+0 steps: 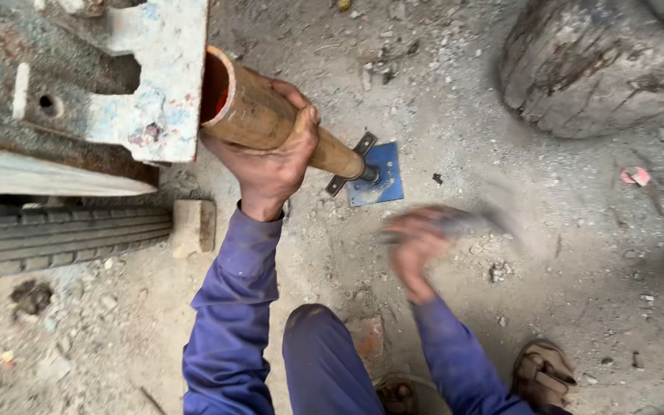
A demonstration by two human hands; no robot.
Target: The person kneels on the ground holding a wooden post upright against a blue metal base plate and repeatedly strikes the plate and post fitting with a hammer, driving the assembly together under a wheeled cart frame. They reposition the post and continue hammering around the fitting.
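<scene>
Here, L to R: tyre [55, 234] w/ brick [194, 225] by it, then left hand [270, 157] clamped round tilted pipe [270, 119], its tip on blue plate [378, 175] on ground. Right hand [413, 246] blurred, fist closed on hammer [474, 221].

A rough outdoor vehicle repair yard: gravelly dirt ground [439, 92], worn tyre [55, 234], rusty painted machine frame [147, 84]
</scene>
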